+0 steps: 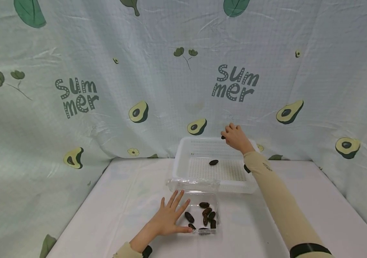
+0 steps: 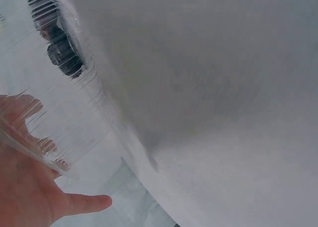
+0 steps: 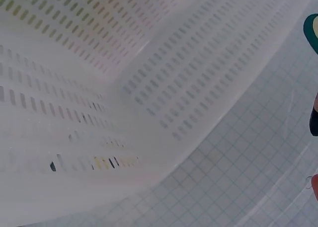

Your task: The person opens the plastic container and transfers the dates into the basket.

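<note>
My right hand [image 1: 236, 138] is raised over the back right rim of a white perforated basket [image 1: 183, 154]. It pinches a dark brown oblong date [image 1: 223, 137], which shows at the right edge of the right wrist view [image 3: 314, 120]. Another date [image 1: 213, 162] lies on the basket floor. With fingers spread, my left hand [image 1: 167, 217] rests at the left side of a clear plastic box [image 1: 218, 211]. Several dates [image 1: 207, 211] lie inside that box. Through its ribbed wall, the left wrist view shows some dark dates [image 2: 64, 53].
The box's clear lid [image 1: 193, 185] is folded back against the basket's front. A white cloth [image 1: 131, 190] covers the table. Behind stands a printed curtain [image 1: 164, 79] with avocados and lettering, close to the basket's back.
</note>
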Demonstrator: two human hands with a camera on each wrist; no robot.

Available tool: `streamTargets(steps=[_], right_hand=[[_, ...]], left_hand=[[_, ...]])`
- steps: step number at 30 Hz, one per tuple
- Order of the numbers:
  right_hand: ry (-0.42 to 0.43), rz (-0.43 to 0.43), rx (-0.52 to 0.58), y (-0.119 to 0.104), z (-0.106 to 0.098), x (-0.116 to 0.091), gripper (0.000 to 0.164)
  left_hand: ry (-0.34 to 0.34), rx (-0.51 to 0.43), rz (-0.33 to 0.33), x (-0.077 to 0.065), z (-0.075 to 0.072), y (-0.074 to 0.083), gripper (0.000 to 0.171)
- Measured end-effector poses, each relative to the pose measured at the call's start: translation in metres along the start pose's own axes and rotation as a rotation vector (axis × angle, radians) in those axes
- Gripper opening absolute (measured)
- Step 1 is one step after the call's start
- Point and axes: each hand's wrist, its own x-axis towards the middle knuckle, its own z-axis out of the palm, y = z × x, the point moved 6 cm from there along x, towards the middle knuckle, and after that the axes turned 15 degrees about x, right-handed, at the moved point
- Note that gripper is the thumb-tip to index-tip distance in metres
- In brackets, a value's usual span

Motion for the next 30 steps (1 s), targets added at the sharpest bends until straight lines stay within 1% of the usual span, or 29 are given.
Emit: streamTargets(steps=[8,14,20,23,27,30], right_hand=[[-0.053,0.042,-0.031,0.0045,0.0017,-0.0035,0.013],[-0.029,0.056,-0.042,0.0077,0.0001,-0.0061,0.019],[-0.019,0.058,-0.052,0.0083,0.0007,-0.0075,0.018],[-0.029,0.06,-0.056,0.0079,0.0016,-0.008,0.016],[-0.038,0.048,-0.031,0.0071,0.0004,-0.0082,0.014],[-0.02,0.024,-0.001,0.0062,-0.0043,-0.0084,0.012]], left_hand=[[0.006,0.001,-0.002,0.0013,-0.0019,0.0012,0.09],[0.003,0.014,0.0,0.0023,-0.0037,0.0018,0.091],[0.0,0.013,0.004,0.0034,-0.005,0.002,0.091],[-0.003,0.01,0.003,0.0034,-0.0052,0.0022,0.091],[-0.011,0.001,-0.003,0.0028,-0.0046,0.0024,0.091],[-0.007,0.004,-0.007,0.0023,-0.0043,0.0025,0.091]])
